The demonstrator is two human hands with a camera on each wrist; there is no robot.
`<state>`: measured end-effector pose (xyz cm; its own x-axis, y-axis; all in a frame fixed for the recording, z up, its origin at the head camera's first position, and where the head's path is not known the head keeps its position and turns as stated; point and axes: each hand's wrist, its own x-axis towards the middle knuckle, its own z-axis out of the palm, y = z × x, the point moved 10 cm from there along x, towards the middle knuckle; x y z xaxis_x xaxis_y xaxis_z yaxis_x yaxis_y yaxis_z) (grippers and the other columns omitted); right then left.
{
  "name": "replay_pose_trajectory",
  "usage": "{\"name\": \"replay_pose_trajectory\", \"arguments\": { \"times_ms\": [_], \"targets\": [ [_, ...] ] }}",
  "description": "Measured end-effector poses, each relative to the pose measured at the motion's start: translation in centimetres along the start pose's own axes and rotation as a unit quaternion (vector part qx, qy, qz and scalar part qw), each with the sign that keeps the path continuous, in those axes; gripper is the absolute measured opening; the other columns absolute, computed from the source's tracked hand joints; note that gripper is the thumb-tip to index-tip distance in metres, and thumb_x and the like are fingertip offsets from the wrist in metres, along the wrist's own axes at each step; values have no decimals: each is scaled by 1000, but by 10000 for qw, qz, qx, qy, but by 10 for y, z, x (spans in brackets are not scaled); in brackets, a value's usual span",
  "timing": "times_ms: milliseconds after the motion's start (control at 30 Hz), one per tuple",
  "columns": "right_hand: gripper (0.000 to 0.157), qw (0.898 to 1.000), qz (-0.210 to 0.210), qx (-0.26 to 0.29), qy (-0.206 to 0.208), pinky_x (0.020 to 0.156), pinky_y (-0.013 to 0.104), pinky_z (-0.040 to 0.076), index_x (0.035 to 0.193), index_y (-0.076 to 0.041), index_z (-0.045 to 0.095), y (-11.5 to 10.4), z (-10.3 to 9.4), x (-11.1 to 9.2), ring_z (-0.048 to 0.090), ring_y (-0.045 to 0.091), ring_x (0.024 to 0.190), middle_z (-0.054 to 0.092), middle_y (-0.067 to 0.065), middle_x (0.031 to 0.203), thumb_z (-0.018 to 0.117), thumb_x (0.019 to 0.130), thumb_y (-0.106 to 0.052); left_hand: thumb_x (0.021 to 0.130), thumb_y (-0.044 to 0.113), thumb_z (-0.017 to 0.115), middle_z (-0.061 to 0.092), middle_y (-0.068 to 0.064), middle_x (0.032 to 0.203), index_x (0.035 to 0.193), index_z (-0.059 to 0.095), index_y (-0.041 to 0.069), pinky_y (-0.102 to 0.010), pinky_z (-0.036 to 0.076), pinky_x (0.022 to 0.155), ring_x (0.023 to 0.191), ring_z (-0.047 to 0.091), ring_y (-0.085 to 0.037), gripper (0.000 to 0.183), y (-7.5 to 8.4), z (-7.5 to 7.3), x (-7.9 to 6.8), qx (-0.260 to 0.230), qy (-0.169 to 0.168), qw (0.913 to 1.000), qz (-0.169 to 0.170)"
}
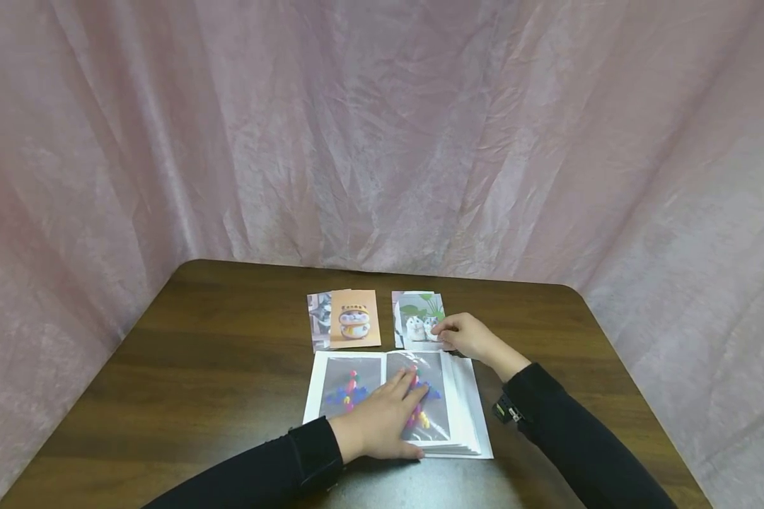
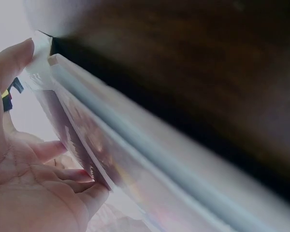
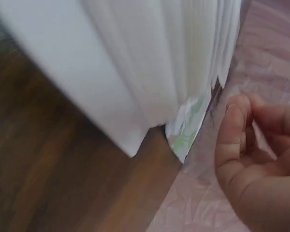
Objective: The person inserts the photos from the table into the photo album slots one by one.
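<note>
An open photo album (image 1: 317,385) with clear pockets lies near the front; each facing page shows a pink, blue and yellow figure. My left hand (image 1: 382,418) rests on the right page with its fingers spread, covering part of that picture. Behind the album lies a card with two white animals and green leaves (image 1: 415,326), over another card. My right hand (image 1: 474,339) is at this card's right edge. In the right wrist view, its curled fingers (image 3: 225,140) and thumb meet at the tips beside the green-printed card (image 3: 186,133); I cannot tell whether they pinch it.
Left of the animal card, an orange card (image 1: 337,332) overlaps a card with a grey cat (image 1: 318,318). Everything lies on a dark wooden table (image 1: 210,375). A pink curtain (image 1: 382,141) hangs right behind the table's far edge.
</note>
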<state>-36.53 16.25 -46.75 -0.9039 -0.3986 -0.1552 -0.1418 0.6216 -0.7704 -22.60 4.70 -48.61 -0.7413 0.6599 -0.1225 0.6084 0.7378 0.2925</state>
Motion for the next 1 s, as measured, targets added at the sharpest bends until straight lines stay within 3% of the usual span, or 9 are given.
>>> {"name": "replay_pose_trajectory", "arguments": {
  "times_ms": [133,633,833,1000],
  "targets": [
    [23,9979,448,469,78,73,37,59,112,14,66,15,0,-7,64,18,73,67,13,83,49,101,2,80,65,72,17,-20,164,157,31,12,-48,30,117,151,18,-37,103,-1,0,-1,-49,-7,10000,-51],
    [22,9850,975,1423,62,69,32,60,111,15,63,31,14,-13,67,17,70,67,15,84,49,102,-1,80,64,73,15,-20,165,158,30,11,-50,30,116,151,17,-37,103,-2,0,-2,-87,-30,10000,-34],
    [31,9680,1232,2187,-40,74,32,60,121,18,55,35,25,-26,64,18,75,63,15,92,48,104,-8,80,65,72,15,-21,165,158,29,10,-50,30,116,151,16,-38,104,-2,0,-1,-257,-30,9997,33],
    [45,9424,1194,3104,-362,80,34,60,128,20,44,32,40,-37,70,22,84,68,16,97,44,107,-19,82,71,64,14,-20,165,157,31,8,-52,30,116,151,15,-39,104,-2,-4,-1,-786,-31,9969,46]
  ]
}}
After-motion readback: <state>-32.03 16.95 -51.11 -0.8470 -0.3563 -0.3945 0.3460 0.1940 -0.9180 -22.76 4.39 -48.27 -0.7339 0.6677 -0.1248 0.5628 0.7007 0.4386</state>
